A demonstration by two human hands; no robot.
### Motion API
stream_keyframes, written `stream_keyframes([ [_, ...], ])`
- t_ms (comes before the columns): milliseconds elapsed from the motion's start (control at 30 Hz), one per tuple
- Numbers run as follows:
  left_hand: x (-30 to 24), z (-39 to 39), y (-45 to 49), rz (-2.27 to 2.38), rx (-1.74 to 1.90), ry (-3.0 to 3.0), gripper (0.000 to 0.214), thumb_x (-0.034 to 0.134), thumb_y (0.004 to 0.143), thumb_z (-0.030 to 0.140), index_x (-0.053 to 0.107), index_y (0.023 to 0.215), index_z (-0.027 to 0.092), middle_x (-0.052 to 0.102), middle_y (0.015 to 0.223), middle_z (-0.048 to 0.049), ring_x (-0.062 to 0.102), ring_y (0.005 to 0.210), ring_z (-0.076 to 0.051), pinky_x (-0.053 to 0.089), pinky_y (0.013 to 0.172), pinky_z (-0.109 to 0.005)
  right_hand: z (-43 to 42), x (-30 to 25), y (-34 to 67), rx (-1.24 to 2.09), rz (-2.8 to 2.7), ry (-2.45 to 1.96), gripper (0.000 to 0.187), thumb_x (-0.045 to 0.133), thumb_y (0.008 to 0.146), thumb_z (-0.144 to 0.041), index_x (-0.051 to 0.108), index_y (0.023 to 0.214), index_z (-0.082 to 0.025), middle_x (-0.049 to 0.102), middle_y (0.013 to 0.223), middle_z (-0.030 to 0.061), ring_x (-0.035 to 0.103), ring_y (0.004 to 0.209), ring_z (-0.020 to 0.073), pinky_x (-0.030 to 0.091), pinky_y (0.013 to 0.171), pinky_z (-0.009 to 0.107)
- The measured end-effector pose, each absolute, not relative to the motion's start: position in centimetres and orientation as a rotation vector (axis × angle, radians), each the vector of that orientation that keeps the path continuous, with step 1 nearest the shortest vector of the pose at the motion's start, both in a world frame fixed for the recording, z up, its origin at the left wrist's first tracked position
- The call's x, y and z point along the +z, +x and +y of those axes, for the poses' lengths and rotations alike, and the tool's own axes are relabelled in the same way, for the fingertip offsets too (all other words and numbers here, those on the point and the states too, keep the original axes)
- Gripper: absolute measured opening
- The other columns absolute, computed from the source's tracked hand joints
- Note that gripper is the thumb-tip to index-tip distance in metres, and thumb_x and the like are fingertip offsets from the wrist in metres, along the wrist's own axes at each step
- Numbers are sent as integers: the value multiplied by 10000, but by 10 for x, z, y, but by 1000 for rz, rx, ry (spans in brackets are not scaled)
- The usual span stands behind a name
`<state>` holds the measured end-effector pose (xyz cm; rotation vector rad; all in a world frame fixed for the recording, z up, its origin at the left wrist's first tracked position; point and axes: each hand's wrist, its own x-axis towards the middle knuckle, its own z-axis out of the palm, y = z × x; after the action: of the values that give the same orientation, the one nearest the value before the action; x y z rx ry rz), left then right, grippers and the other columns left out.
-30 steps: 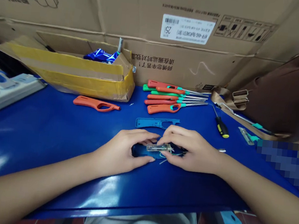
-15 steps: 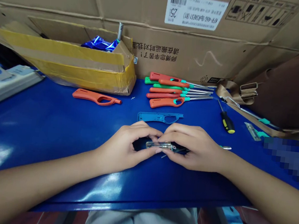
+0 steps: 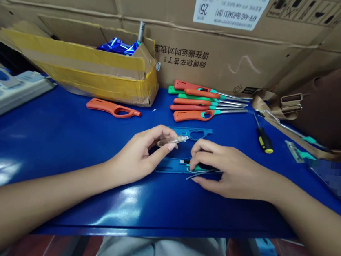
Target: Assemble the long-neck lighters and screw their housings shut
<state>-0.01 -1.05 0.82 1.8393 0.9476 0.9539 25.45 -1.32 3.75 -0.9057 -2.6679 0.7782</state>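
My left hand [image 3: 143, 147] pinches a clear lighter fuel tank [image 3: 169, 141] with a pale valve end, raised above the table. Below it lies an opened blue lighter shell half [image 3: 169, 166] holding a black part, a green part and a thin grey tube [image 3: 197, 174]. Curled around the right portion of this shell is my right hand [image 3: 218, 168], fingers over its far edge and thumb at the near side; the hand hides much of the parts. Just beyond, another blue shell half [image 3: 202, 134] lies with its inside up, partly behind my left fingers.
Several red, orange and green lighters [image 3: 194, 106] are piled at the back. An orange lighter body [image 3: 112, 108] lies by the yellow-taped box [image 3: 101, 83]. Right of centre are a screwdriver [image 3: 264, 140] and a clear tank [image 3: 294, 151]. A power strip [image 3: 11, 89] lies left.
My left hand has lifted the clear fuel tank up and away from my right hand. My right hand stays near the shell half, whose left portion and parts now show.
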Motion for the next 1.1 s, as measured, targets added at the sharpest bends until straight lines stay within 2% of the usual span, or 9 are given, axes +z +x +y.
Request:
stream_keyframes([
  [167,16,-18,-2,922,937,1952,162,525,1036,290,607,1120,178,675,977,-30,638,859,-133,517,804,-260,-14,38,256,800,-2719,-899,132,643,922,-184,646,1034,-254,602,1162,-1,621,916,129,462,772,275],
  [433,21,-21,-4,950,848,2093,222,422,1070,275,583,1197,191,683,1104,-47,637,993,-164,505,911,-286,-11,40,256,959,-2626,-850,60,633,951,-209,681,983,-227,640,1082,12,625,932,127,486,822,265],
  [500,22,-21,-5,988,879,2090,222,446,1061,293,581,1205,192,681,1111,-53,642,987,-171,515,875,-282,-10,43,256,1066,-2594,-848,48,653,942,-210,694,959,-225,645,1040,5,604,845,105,483,750,238],
  [633,22,-23,-3,987,894,2096,206,510,1037,320,592,1169,185,682,1053,-48,646,882,-156,517,760,-256,-9,48,258,1170,-2552,-890,47,674,938,-250,701,938,-212,630,960,-7,469,623,69,427,591,225],
  [733,19,-25,-1,1014,903,2138,212,544,1028,316,548,1203,197,627,858,9,577,704,-115,470,653,-235,-8,50,260,1233,-2516,-907,69,667,942,-247,690,903,-196,646,956,6,512,658,75,446,611,220],
  [800,16,-26,-1,1025,932,2130,213,543,1029,306,498,1208,200,582,796,31,541,656,-104,443,614,-228,-7,49,261,1271,-2514,-897,65,658,941,-225,688,893,-193,661,954,11,549,697,84,464,632,216],
  [900,14,-28,0,1001,967,2100,153,531,1034,295,474,1139,200,616,855,8,577,697,-106,458,622,-225,-7,47,261,1182,-2560,-860,30,673,921,-210,698,932,-198,643,917,2,515,646,78,451,614,218],
  [1000,14,-29,0,992,966,2094,142,545,1027,306,491,1104,199,647,876,-5,612,723,-115,478,621,-223,-8,43,260,1015,-2603,-837,112,683,892,-162,698,994,-204,628,922,-4,477,601,68,422,589,218],
  [1100,15,-30,1,983,921,2074,149,557,1021,321,518,1087,194,675,904,-15,653,765,-129,505,631,-223,-9,39,258,922,-2627,-820,156,650,891,-115,685,1013,-207,639,952,1,498,609,67,412,585,216],
])
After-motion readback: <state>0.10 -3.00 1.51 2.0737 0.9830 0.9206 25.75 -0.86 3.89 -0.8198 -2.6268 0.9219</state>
